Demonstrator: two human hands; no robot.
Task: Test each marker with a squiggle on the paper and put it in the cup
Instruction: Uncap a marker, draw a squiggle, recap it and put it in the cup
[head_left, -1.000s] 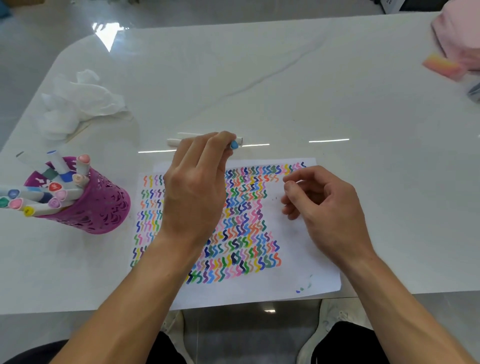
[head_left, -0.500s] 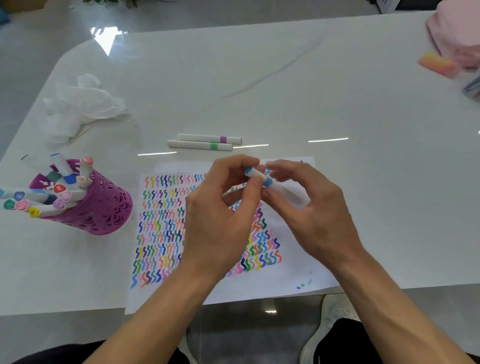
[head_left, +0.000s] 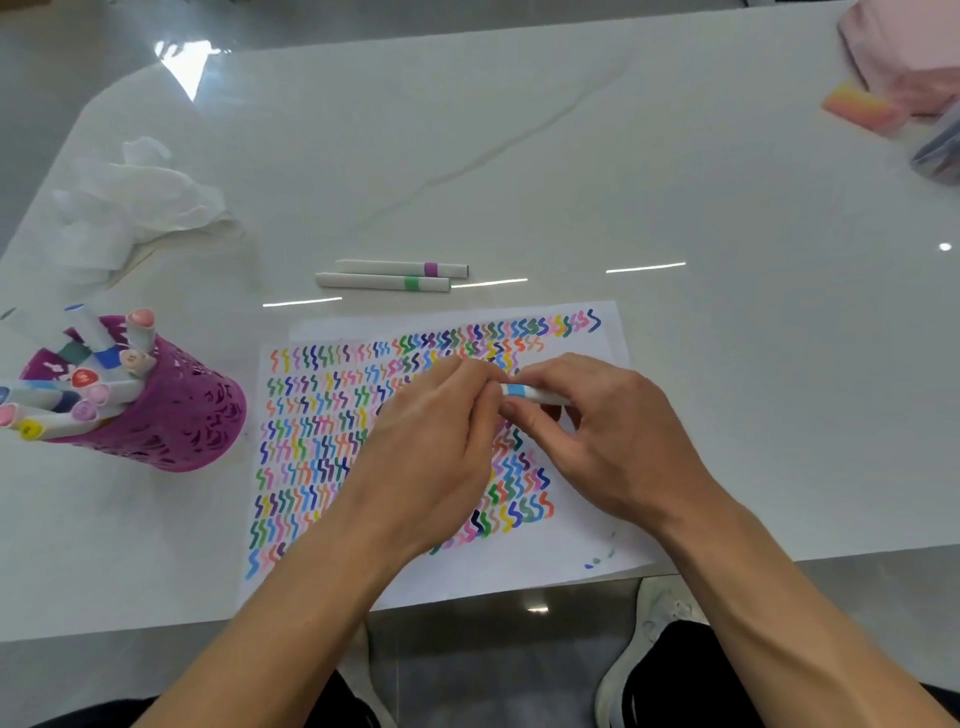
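Note:
Both hands meet over the paper (head_left: 571, 551), which is covered in coloured squiggles. A white marker with a light blue band (head_left: 530, 393) lies level between them. My left hand (head_left: 436, 457) pinches its left end, which the fingers hide. My right hand (head_left: 608, 431) holds the barrel from the right. Two more white markers lie side by side beyond the paper, one with a purple band (head_left: 402, 268) and one with a green band (head_left: 382, 281). The purple perforated cup (head_left: 171, 415) stands at the left, holding several markers.
A crumpled white tissue (head_left: 135, 197) lies at the back left. A pink cloth (head_left: 904, 52) and a pink-orange block (head_left: 857, 109) sit at the far right corner. The table's front edge runs just under the paper, with my shoes below.
My left hand lifted the blue-banded marker from the two beyond the paper and brought it back over the sheet. My right hand came up to take its other end.

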